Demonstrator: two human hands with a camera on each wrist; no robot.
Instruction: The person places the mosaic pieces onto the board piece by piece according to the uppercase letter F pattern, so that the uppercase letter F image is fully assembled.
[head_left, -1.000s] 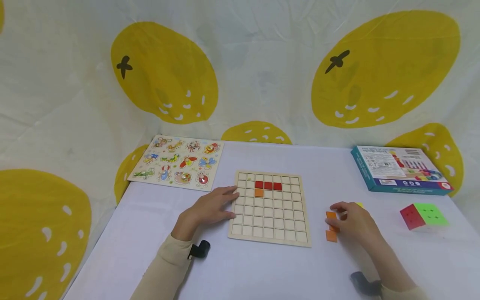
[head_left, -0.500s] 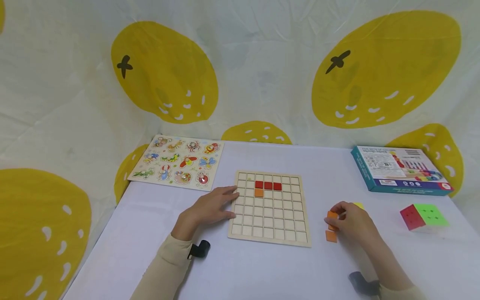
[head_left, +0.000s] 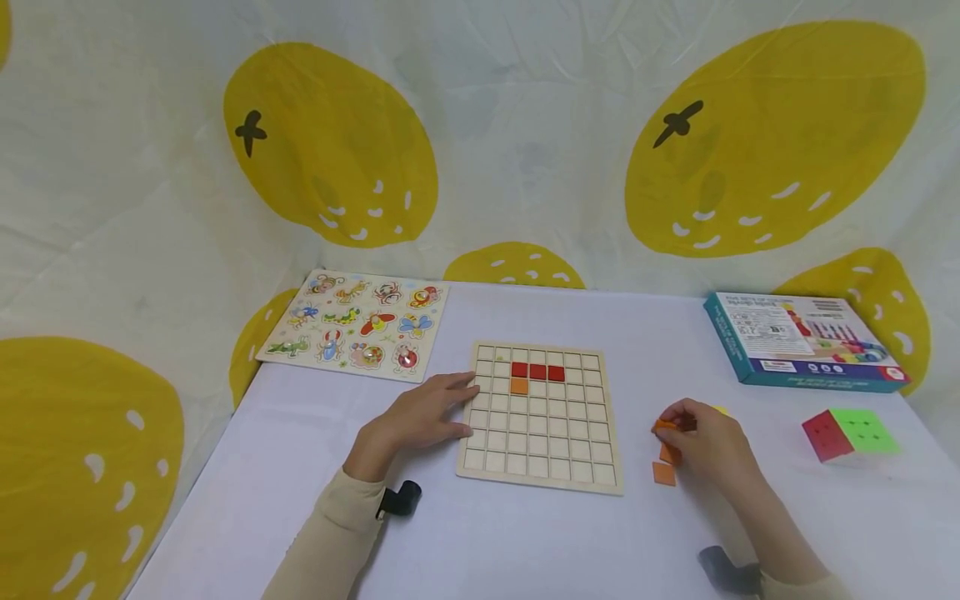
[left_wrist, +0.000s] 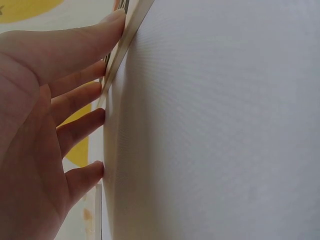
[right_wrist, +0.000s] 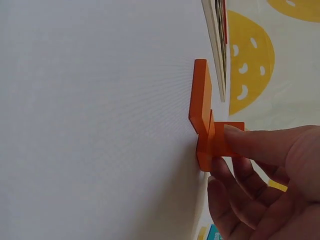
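Observation:
A wooden grid board [head_left: 537, 435] lies mid-table, with three red tiles [head_left: 537, 372] in a row and one orange tile below the leftmost of them. My left hand [head_left: 420, 414] rests at the board's left edge, fingers spread, thumb and fingertips against the rim. To the right of the board, my right hand [head_left: 705, 442] pinches a square orange tile [right_wrist: 220, 144] between thumb and fingers. In the right wrist view that tile is tipped up on edge. Two more orange tiles lie just below it on the table, the nearer one [head_left: 663, 473] in plain view.
A yellow piece [head_left: 721, 410] shows partly behind my right hand. Farther right are a colourful puzzle cube [head_left: 849, 433] and a flat teal-edged box [head_left: 810, 337]. An insect picture puzzle [head_left: 352, 325] lies at the back left. A patterned curtain hangs behind the table.
My right thumb and fingers have closed on the far orange tile and tipped it up from the table. The left hand and board have stayed in place.

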